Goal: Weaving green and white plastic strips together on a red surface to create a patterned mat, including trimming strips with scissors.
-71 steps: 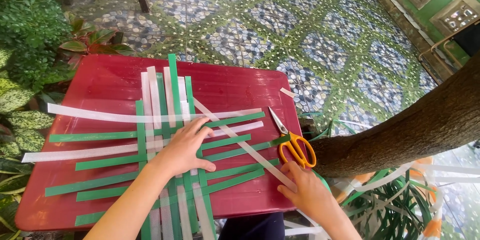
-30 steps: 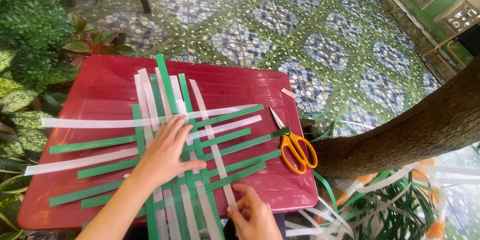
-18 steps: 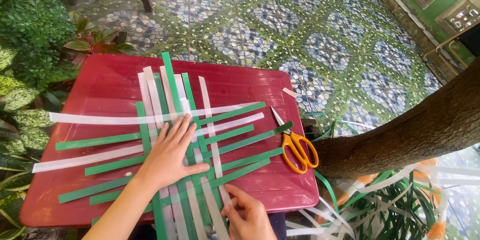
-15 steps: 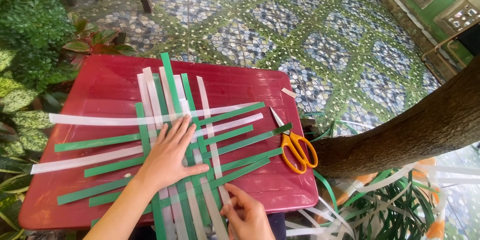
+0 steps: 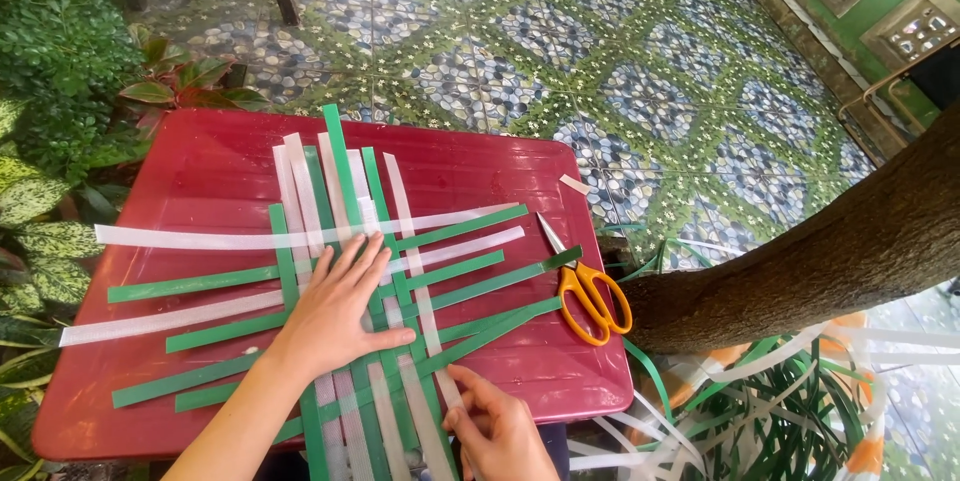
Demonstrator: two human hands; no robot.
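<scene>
— Left hand (image 5: 335,316)?
— Spread flat, palm down, fingers splayed on the woven strips (image 5: 390,281); pressing, grasping nothing.
— Right hand (image 5: 495,426)?
— Low at the near edge; fingertips pinching the end of one white strip (image 5: 425,301) running lengthwise through the weave.
— Where is the weave?
— Lying in the middle of the red surface (image 5: 200,166); green and white plastic bands crossed over and under, ends fanning out left, right and far.
— Anything else on top?
— Orange-handled scissors (image 5: 585,286) at the right edge, blades shut, just beside the green ends, apart from both hands; small white offcut (image 5: 575,185) near the far right corner.
— Around?
— Tree trunk (image 5: 820,251) slanting at right; loose strips (image 5: 760,391) heaped beneath; leafy plants (image 5: 50,71) at left; patterned tile floor (image 5: 560,41) beyond.
</scene>
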